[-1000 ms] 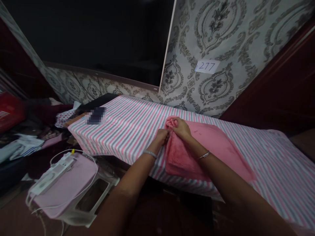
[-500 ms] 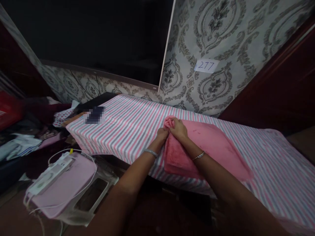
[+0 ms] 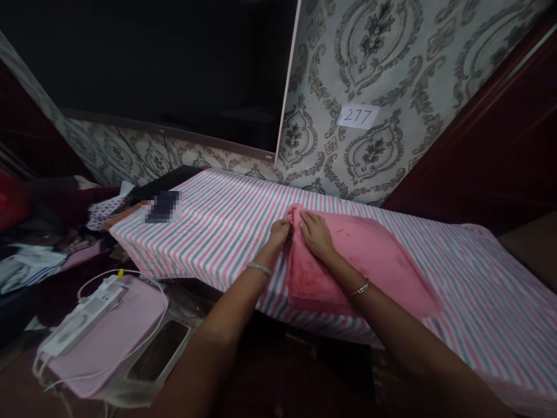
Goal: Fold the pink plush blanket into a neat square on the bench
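Note:
A thick pink plush cushion, roughly rectangular, lies on a striped cloth in front of me. Its top has a few darker marks, and its near left side looks deeper red. My left hand is closed at the cushion's far left corner, with the fingertips partly hidden behind the plush. Beside it, my right hand rests on the top surface near the same corner, fingers stretched out and pointing away from me. A bracelet circles each wrist.
The striped cloth covers a long table against the patterned wall. A large dark screen hangs above. A blurred-out dark item lies at the table's left end. Lower left, a power strip with cables sits on a pink-topped stool. Clothes are piled behind.
My right hand has loosened from the bunched corner and flattened onto the cushion's top. The corner's rolled folds show less. My left hand stays at the corner; the view shifted slightly.

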`<state>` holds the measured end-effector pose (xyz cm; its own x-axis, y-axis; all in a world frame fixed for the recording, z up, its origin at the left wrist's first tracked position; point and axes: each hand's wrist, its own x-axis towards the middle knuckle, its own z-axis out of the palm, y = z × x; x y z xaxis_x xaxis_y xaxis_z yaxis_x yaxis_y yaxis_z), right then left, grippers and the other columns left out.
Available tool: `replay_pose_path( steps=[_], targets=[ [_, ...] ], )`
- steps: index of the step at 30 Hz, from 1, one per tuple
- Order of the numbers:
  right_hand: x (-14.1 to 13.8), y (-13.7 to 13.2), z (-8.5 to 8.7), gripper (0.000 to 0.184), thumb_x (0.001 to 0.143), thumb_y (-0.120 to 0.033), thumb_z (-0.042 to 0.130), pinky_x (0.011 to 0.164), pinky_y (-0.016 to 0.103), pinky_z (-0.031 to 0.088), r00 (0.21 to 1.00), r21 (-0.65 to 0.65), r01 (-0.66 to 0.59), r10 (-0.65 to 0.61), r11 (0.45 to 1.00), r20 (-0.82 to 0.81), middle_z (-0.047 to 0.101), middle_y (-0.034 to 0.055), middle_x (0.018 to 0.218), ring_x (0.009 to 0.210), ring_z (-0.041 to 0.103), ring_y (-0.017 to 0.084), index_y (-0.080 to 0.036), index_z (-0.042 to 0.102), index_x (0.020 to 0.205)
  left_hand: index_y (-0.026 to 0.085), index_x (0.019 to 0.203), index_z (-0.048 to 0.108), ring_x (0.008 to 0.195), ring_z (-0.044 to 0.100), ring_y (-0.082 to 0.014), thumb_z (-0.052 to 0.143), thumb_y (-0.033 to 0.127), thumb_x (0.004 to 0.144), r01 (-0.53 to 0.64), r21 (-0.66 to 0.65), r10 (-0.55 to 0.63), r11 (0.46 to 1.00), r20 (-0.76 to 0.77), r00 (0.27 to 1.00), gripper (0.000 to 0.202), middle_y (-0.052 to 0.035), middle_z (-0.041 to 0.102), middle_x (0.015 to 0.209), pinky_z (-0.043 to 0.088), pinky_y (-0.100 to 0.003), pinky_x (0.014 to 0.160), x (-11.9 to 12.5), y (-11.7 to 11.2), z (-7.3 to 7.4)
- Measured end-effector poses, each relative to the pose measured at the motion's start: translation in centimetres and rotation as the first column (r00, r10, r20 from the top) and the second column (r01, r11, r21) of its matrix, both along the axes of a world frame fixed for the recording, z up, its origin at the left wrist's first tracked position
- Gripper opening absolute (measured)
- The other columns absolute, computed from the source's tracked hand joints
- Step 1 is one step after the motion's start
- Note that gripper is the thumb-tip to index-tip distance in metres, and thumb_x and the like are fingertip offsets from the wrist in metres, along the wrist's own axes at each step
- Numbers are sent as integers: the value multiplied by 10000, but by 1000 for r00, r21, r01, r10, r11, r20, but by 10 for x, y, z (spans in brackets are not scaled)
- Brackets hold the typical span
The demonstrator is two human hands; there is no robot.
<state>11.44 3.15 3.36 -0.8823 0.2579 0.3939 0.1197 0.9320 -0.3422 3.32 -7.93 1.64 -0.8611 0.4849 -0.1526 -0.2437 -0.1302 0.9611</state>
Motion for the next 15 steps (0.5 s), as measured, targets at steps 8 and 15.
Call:
replay_pose_path(
  steps=[8, 15],
  targets=[
    [5, -33, -22, 573, 1059, -377, 311, 1213, 597, 206, 988, 118, 32, -49, 992, 144, 253, 89, 1688, 1527, 274, 312, -255, 359, 1617, 125, 839, 745, 624, 612, -148, 629, 125, 737, 11, -105, -16, 994, -41, 999, 154, -45, 730, 733, 483, -258, 624, -14, 2, 2],
    [21, -19, -4, 570, 1070, -408, 287, 1212, 583, 231, 980, -2, -5, 6, 1000, 198, 305, 88, 1668, 1546, 248, 298, -270, 359, 1618, 144, 1333, 634, 1048, 673, -214, 461, 159, 901, -229, -262, 146, 938, -302, 942, 465, -125, 727, 1170, 521, -345, 940, -12, -11, 23]
  ],
)
